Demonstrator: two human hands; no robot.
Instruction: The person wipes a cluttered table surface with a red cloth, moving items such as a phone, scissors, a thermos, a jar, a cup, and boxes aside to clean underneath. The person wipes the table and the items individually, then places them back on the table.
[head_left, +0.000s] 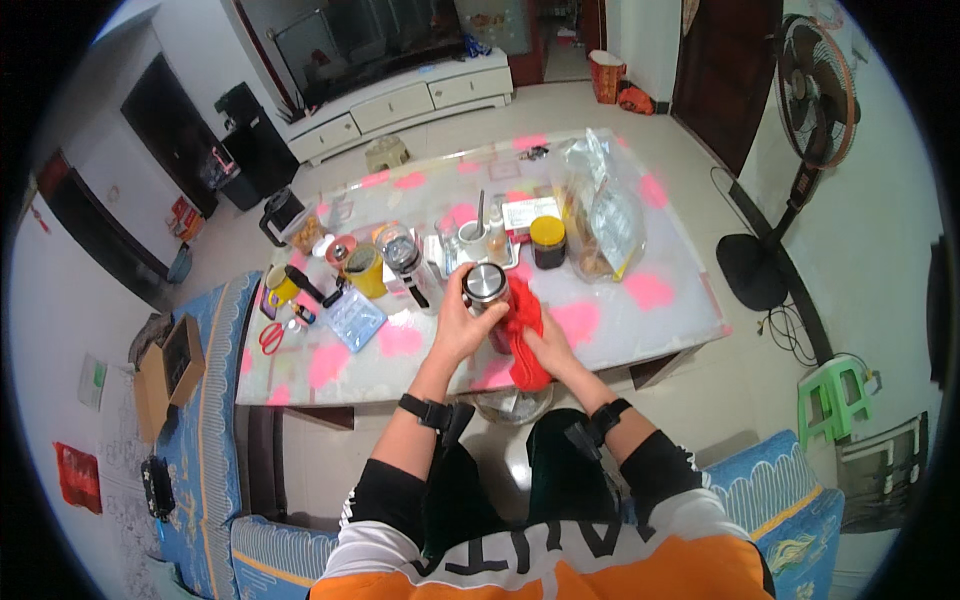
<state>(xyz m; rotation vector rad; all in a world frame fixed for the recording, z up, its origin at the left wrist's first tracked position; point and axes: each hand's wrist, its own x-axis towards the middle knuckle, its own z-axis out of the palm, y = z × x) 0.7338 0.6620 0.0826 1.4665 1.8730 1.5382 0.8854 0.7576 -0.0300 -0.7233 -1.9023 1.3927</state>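
My left hand (469, 319) holds a flask with a steel lid (485, 283) around its upper part, near the front edge of the table (420, 367). In my right hand (551, 349) is a red cloth (529, 330), pressed against the flask's right side. The cloth hides much of the flask's body. Just left of the flask stands a clear bottle with a black strap (416, 274). Beyond the hands are a white mug (472, 238) with a handle sticking out, a small spray bottle (496, 240) and a dark jar with a yellow lid (548, 241).
A plastic bag (600, 217) lies at the table's right. To the left are a yellow container (365, 270), a yellow mug (281, 285), red-handled scissors (271, 338) and a blue packet (355, 320). A wastebasket (514, 409) sits under the front edge; a fan (754, 262) stands at right.
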